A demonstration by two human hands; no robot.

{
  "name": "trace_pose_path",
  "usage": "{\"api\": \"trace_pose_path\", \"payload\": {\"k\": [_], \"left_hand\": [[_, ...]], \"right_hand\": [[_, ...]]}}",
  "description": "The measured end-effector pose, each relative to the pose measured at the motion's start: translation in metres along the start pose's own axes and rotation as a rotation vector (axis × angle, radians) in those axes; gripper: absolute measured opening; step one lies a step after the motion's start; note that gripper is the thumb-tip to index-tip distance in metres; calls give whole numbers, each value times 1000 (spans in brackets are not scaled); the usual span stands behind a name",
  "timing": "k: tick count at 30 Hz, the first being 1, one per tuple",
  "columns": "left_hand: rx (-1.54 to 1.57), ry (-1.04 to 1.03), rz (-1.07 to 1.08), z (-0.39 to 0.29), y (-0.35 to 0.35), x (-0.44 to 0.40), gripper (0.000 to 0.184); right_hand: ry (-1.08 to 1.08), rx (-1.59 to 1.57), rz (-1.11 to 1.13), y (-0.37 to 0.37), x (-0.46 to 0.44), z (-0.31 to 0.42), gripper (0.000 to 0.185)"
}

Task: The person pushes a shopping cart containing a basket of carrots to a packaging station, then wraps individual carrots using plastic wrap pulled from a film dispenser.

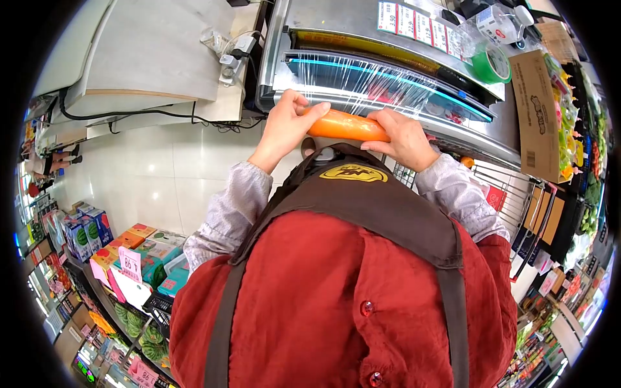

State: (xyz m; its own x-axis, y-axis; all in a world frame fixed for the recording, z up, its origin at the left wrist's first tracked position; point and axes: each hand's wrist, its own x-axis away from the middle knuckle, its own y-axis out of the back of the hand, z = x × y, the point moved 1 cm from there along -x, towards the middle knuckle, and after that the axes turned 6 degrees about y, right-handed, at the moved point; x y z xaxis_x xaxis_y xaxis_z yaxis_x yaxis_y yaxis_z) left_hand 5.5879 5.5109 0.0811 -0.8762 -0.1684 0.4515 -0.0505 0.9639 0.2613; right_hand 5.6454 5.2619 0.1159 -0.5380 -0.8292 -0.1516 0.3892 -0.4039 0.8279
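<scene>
An orange carrot (346, 125) lies sideways between my hands, at the front edge of a metal wrapping machine (336, 18). My left hand (290, 124) grips its left end with the fingers curled. Closed on the right end is my right hand (402, 137), thumb below and fingers above. Clear plastic film (362, 81) stretches in creased strands from the carrot back to the machine. Part of the carrot's two ends is hidden by my fingers.
Green tape (491, 66), a plastic bottle (498, 24) and price labels (414, 24) sit on the machine. A cardboard box (535, 116) stands to its right. A cable (152, 112) hangs at the left counter. Below right is a wire cart (508, 187); boxed goods (139, 249) are lower left.
</scene>
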Motion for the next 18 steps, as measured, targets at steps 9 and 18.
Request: {"api": "trace_pose_path", "payload": {"k": [9,18], "left_hand": [[835,340,200,12,-2,3,40],[637,217,28,21,-6,-10,17]], "right_hand": [[-108,-217,112,8,-3,-15,49],[-76,-245,42,7,3,-15,51]]}}
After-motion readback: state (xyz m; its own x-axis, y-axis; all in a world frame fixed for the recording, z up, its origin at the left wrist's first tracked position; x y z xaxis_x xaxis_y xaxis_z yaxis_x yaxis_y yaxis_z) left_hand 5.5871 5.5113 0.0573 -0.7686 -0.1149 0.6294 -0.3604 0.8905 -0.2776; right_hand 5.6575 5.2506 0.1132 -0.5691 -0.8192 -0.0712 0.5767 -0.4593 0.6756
